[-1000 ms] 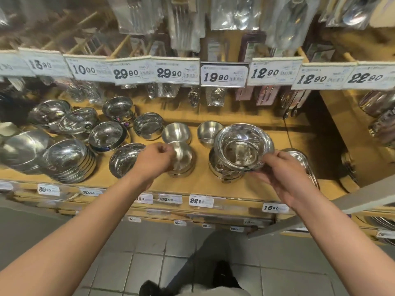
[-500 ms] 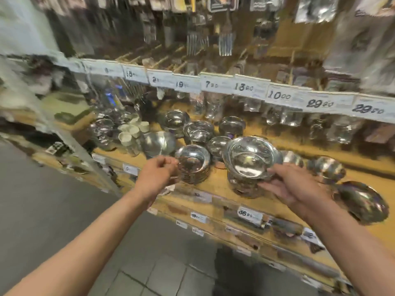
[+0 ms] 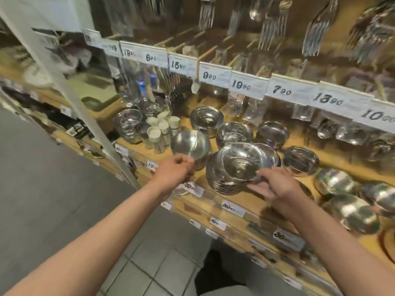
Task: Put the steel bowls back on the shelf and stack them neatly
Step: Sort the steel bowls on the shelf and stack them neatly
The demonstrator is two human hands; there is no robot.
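My right hand (image 3: 275,185) grips the near rim of a wide-rimmed steel bowl (image 3: 239,161). That bowl sits on or just above a stack of similar steel bowls (image 3: 222,182) on the wooden shelf (image 3: 254,201); blur hides whether they touch. My left hand (image 3: 174,170) pinches the near edge of a smaller steel bowl (image 3: 190,145), which is tilted just left of the stack, over another pile of bowls. Both bowls are blurred by motion.
More steel bowls (image 3: 206,118) stand behind and to the right (image 3: 300,160). White-capped jars (image 3: 162,130) crowd the shelf's left end by a white upright post (image 3: 70,92). Price tags (image 3: 248,86) and hanging forks (image 3: 271,35) are overhead. A lower shelf edge and tiled floor (image 3: 162,263) lie below.
The view has swung left along the shelf. Both hands carried their bowls leftward, and the wide bowl is now at a taller stack near the white-capped jars.
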